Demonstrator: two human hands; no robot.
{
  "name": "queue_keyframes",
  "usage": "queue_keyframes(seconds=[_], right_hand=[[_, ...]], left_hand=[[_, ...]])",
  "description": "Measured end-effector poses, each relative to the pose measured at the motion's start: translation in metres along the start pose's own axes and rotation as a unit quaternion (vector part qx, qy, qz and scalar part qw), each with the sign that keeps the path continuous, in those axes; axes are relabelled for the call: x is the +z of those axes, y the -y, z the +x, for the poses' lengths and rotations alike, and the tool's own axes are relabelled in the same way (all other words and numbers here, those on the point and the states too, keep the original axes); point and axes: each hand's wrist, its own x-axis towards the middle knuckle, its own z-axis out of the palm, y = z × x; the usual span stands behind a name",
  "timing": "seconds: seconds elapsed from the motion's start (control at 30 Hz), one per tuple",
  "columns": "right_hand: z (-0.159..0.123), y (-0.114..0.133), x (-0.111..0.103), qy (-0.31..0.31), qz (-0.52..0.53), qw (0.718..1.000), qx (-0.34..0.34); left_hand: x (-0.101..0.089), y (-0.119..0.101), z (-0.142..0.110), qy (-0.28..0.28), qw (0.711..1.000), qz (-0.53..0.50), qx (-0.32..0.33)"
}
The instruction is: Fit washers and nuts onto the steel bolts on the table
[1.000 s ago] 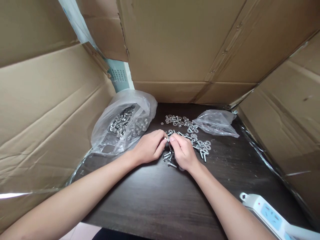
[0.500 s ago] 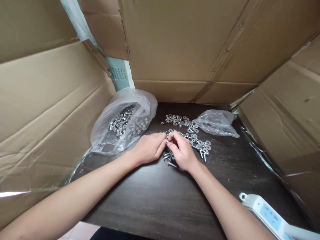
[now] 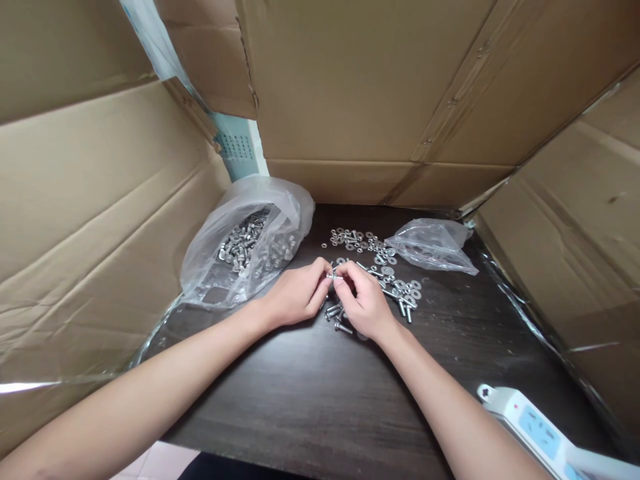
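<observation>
the left hand [image 3: 299, 293] and right hand [image 3: 369, 303] are close together, in front and to the right of the big bag [image 3: 273, 192], both pinching one small bolt [image 3: 335, 277] between them; its finer parts are too small to tell. loose bolts [image 3: 343, 328] and washers [image 3: 415, 295] lie on the dark table [image 3: 300, 400] to the right of the big bag, which holds many more bolts. farther right of it rests a smaller bag [image 3: 440, 243].
</observation>
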Motion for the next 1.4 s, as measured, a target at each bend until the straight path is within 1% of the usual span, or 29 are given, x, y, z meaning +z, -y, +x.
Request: queue_keyframes(seconds=[0.13, 0.3, 0.4, 0.47, 0.57, 0.63, 0.83, 0.97, 1.07, 1.2, 1.4], right_hand=[[0.0008, -0.0014, 0.0013, 0.001, -0.014, 1.0, 0.007], [0.0025, -0.0022, 0.0019, -0.02, -0.03, 0.999, 0.011], [0.0018, -0.0008, 0.0003, -0.033, -0.036, 0.999, 0.012], [0.0009, 0.0005, -0.0009, -0.025, -0.03, 0.999, 0.016], [0.0, 0.0015, -0.0019, 0.005, -0.014, 1.0, 0.023], [0.0001, 0.0016, -0.0022, 0.015, -0.007, 0.999, 0.028], [0.0011, 0.0015, -0.0035, 0.021, 0.0, 0.999, 0.04], [0.0016, 0.0004, -0.0029, 0.022, -0.01, 0.999, 0.029], [0.0014, -0.0012, -0.0013, 0.011, -0.027, 0.999, 0.024], [0.0009, -0.0019, 0.0, -0.003, -0.064, 0.998, 0.015], [0.0015, -0.002, 0.0, 0.017, -0.055, 0.998, 0.006]], left_hand=[[0.0006, 0.0003, -0.0004, -0.02, 1.0, 0.012, 0.016], [-0.0001, -0.0021, -0.0006, -0.041, 0.997, 0.042, 0.048], [-0.0011, -0.0032, -0.0004, -0.046, 0.997, 0.038, 0.046], [-0.0014, -0.0032, -0.0002, -0.051, 0.998, 0.034, 0.033], [-0.0009, -0.0018, -0.0002, -0.057, 0.998, 0.031, 0.021], [0.0, -0.0004, -0.0004, -0.06, 0.997, 0.03, 0.029], [0.0015, 0.0019, -0.0005, -0.059, 0.996, 0.044, 0.059], [0.0006, 0.0019, 0.0002, -0.067, 0.992, 0.057, 0.087], [0.0002, 0.0017, 0.0005, -0.069, 0.99, 0.066, 0.1], [0.0008, 0.0018, 0.0008, -0.083, 0.989, 0.074, 0.096], [0.0005, 0.0024, 0.0007, -0.085, 0.989, 0.093, 0.078]])
